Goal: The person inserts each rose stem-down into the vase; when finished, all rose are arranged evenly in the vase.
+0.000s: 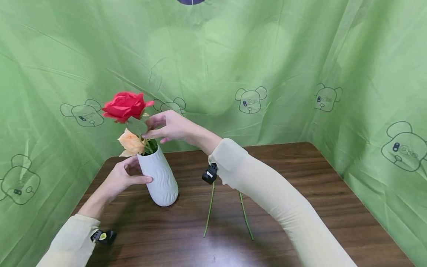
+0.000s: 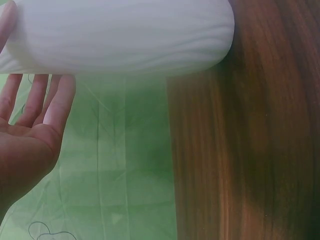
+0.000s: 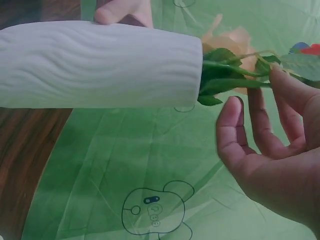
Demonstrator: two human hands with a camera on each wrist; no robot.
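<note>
Head cam — wide, above worktop (image 1: pixel 186 230), fwd/down, both far corners in. L wrist cam (image 1: pixel 106 237): close, sideways pic, vase (image 1: pixel 160 178) base + worktop edge. R wrist cam (image 1: pixel 210 174): ditto, vase mouth. Shared, all 3 — vase.

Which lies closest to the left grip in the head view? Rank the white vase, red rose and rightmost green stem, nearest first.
1. White vase: touching the left grip, on its right.
2. Red rose: above that hand, higher than the vase's mouth.
3. Rightmost green stem: off to the right, on the table.
</note>
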